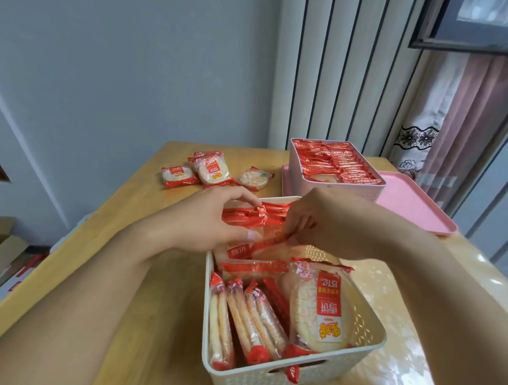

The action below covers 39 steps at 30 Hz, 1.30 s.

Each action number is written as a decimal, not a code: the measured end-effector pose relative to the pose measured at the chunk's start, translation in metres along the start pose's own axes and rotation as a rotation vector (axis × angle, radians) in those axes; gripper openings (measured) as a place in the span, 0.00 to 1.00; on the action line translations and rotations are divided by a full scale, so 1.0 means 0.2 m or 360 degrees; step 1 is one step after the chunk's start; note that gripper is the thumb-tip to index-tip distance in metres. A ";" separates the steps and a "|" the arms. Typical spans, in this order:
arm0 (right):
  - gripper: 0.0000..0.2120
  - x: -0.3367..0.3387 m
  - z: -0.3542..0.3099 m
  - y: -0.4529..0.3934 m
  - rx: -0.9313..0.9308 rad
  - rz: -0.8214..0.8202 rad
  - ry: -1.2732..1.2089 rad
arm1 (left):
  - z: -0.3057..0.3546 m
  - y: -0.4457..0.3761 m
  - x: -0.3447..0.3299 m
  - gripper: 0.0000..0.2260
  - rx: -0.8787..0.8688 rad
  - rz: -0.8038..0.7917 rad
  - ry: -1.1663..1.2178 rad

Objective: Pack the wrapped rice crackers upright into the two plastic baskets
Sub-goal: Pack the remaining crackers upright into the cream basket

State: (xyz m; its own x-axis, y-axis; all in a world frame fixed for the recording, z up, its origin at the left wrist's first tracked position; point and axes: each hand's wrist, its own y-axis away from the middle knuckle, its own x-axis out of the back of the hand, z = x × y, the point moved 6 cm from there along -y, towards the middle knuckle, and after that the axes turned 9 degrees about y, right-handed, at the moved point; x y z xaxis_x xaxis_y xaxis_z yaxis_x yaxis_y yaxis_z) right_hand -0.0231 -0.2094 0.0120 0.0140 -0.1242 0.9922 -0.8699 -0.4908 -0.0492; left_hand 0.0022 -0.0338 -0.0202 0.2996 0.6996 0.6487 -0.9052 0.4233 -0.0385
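Wooden tabletop (151,286) carries two baskets: cream (368,327) at six o'clock, pink (305,178) at one; four loose packets (213,171) at eleven. Both hands, left (207,221) and right (310,218), pinch a cracker packet (267,241).

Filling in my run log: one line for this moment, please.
step: packing cream basket | left hand: holds upright packs | right hand: pinches a pack | pink basket: full | loose packs: on table

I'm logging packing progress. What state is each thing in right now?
Cream basket: partly filled, packets upright at its near left.
Large packet: leaning at the near right, not upright.
Pink basket: packed full, on the pink tray.
Loose packets: lying flat on the table, unpacked.
Left hand: pinching a wrapper.
Right hand: pinching a packet edge.
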 end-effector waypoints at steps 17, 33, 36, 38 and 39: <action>0.08 0.30 0.06 0.13 0.0055 0.0673 -0.0445 | 0.05 -0.01 0.00 0.15 -0.0091 0.0232 0.0014; 0.08 0.26 -0.02 0.10 0.0225 0.0707 -0.0226 | 0.06 0.00 0.08 0.20 -0.0272 0.0926 0.0875; 0.05 0.25 -0.01 0.10 0.0160 0.0787 -0.0039 | 0.05 0.01 0.08 0.11 -0.0117 0.0887 0.1568; 0.03 0.22 -0.01 0.07 0.0109 0.0729 0.0091 | 0.08 0.01 0.06 0.12 -0.0119 0.0736 0.1666; 0.03 0.21 -0.01 0.06 0.0083 0.0677 0.0122 | 0.10 0.01 0.05 0.11 -0.0142 0.0714 0.1562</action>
State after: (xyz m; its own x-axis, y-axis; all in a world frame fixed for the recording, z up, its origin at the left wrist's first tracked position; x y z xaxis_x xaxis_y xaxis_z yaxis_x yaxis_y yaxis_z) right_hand -0.0335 -0.2197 0.0531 -0.3789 -0.2616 0.8877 -0.7639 -0.4531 -0.4595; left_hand -0.0024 -0.0367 0.0009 0.0929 0.9400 -0.3283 -0.9791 0.0263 -0.2018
